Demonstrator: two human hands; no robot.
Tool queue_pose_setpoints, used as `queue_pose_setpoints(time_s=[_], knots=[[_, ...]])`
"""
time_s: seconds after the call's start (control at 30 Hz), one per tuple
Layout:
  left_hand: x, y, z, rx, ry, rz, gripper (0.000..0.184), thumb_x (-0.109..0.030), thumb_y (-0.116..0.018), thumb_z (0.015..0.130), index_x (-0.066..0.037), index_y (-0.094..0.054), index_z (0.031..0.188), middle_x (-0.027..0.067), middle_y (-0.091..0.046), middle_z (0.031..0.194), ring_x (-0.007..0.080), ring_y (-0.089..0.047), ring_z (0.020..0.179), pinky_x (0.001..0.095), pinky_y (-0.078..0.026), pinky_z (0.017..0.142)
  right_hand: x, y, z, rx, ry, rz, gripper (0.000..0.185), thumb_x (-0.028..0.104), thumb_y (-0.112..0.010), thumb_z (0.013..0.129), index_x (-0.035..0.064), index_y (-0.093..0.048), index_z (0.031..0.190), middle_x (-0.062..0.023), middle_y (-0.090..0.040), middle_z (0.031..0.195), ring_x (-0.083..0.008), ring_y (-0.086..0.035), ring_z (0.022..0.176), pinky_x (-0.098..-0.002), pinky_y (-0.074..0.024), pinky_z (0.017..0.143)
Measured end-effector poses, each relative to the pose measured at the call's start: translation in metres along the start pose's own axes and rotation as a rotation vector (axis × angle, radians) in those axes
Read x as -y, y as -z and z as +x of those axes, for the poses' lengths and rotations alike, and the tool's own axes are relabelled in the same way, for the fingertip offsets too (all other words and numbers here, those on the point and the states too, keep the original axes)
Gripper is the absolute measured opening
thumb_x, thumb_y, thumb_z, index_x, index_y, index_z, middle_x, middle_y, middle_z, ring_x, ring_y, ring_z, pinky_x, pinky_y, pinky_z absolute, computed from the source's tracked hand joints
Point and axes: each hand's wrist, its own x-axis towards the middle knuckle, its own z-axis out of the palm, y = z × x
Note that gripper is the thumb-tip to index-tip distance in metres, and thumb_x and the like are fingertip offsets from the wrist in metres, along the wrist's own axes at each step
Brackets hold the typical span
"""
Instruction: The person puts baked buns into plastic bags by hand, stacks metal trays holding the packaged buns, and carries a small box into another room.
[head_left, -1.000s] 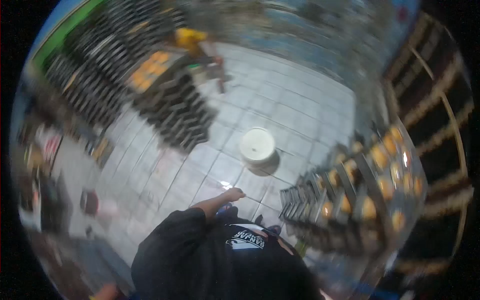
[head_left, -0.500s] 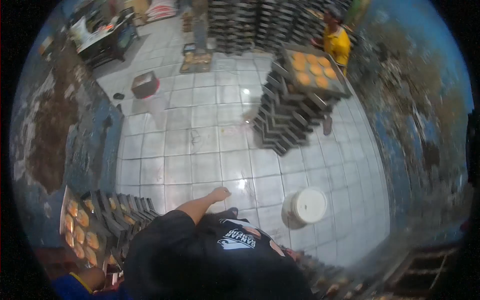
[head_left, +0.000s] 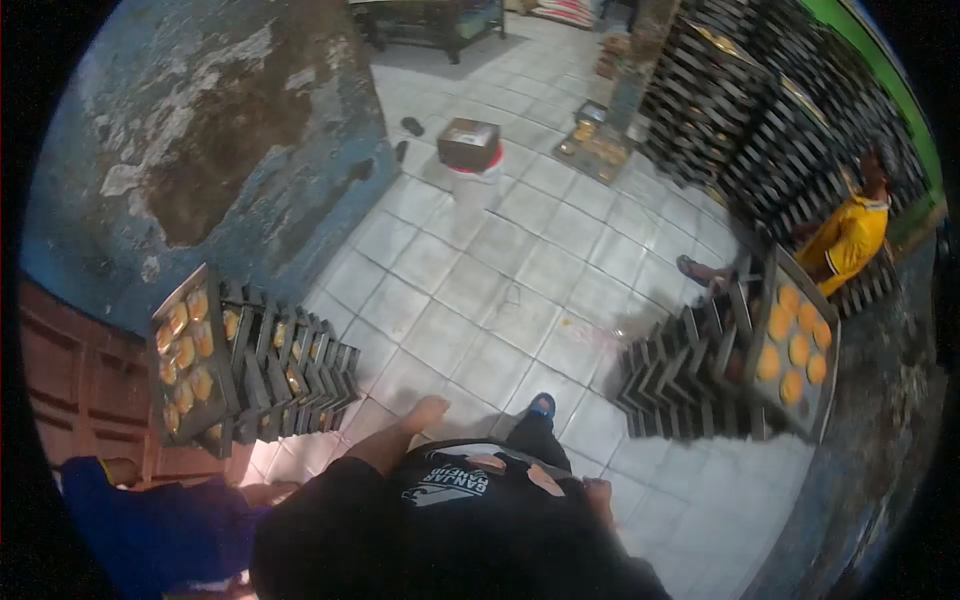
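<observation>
My left hand hangs in front of me over the tiled floor, its fingers loosely curled and nothing showing in them. It is nearest to the stack of black baking trays on the left, but apart from it. The top tray of that stack carries several glossy golden buns. Close beside my black shirt, my right hand is curled, with no object visible in it. One of my feet, in a dark sandal, is on the tiles.
On the right stands another tray stack, topped with round orange buns. A person in a yellow shirt is behind it. At lower left is a person in blue. Ahead stand a boxed bucket and tall tray racks.
My view has turned left and moved forward. Both tray stacks now flank me, the white bucket has left view, and my right hand has come into sight.
</observation>
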Motion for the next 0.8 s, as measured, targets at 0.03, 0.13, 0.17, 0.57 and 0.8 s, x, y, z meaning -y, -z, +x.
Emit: queue_pose_setpoints(time_s=[0.03, 0.13, 0.17, 0.57, 0.8], knots=[[-0.017, 0.015, 0.001, -0.023, 0.024, 0.004, 0.030, -0.031, -0.056, 0.090, -0.005, -0.069, 0.097, 0.0141, -0.069, 0.084, 0.0297, -0.067, 0.073, 0.0440, -0.052, 0.070, 0.005, 0.002, 0.032, -0.021, 0.147, -0.072, 0.025, 0.015, -0.070, 0.080, -0.0093, -0.068, 0.085, -0.0193, -0.069, 0.074, -0.0266, -0.070, 0.067, -0.0417, -0.0559, 0.062], [-0.053, 0.067, 0.012, -0.192, 0.943, -0.676, 0.018, -0.023, -0.059, 0.088, -0.008, -0.068, 0.093, 0.0105, -0.068, 0.078, 0.0310, -0.066, 0.072, 0.0441, -0.051, 0.068, 0.098, 0.024, 0.132, 0.209, 0.295, -0.955, 0.020, 0.018, -0.065, 0.091, -0.0016, -0.067, 0.095, -0.0176, -0.068, 0.079, -0.0286, -0.069, 0.067, -0.0431, -0.0575, 0.061], [-0.010, 0.058, 0.020, -0.292, 0.627, -0.620, 0.015, -0.021, -0.060, 0.089, -0.009, -0.068, 0.094, 0.0083, -0.067, 0.078, 0.0285, -0.065, 0.070, 0.0418, -0.051, 0.066, 0.121, 0.026, 0.175, 0.236, 0.344, -0.983, 0.020, 0.018, -0.065, 0.091, -0.0016, -0.067, 0.095, -0.0176, -0.068, 0.079, -0.0286, -0.069, 0.067, -0.0431, -0.0575, 0.061], [0.034, 0.150, 0.140, -0.605, 0.842, -1.116, 0.035, -0.035, -0.062, 0.091, -0.004, -0.067, 0.107, 0.0071, -0.065, 0.088, 0.0172, -0.060, 0.075, 0.0338, -0.050, 0.064, 0.438, -0.071, 0.552, 0.342, 0.007, 0.045, 0.032, 0.014, -0.061, 0.093, 0.0054, -0.053, 0.122, -0.0134, -0.067, 0.093, -0.0248, -0.067, 0.078, -0.0371, -0.0547, 0.058], [0.095, 0.294, 0.270, -0.603, 0.967, -1.060, 0.032, -0.034, -0.061, 0.091, -0.005, -0.066, 0.103, 0.0065, -0.066, 0.088, 0.0177, -0.062, 0.078, 0.0364, -0.050, 0.064, 0.621, -0.239, 0.558, 0.685, 0.044, -0.392, 0.051, 0.026, -0.064, 0.094, -0.0027, -0.050, 0.133, -0.0149, -0.068, 0.105, -0.0246, -0.068, 0.089, -0.0356, -0.0556, 0.072]])
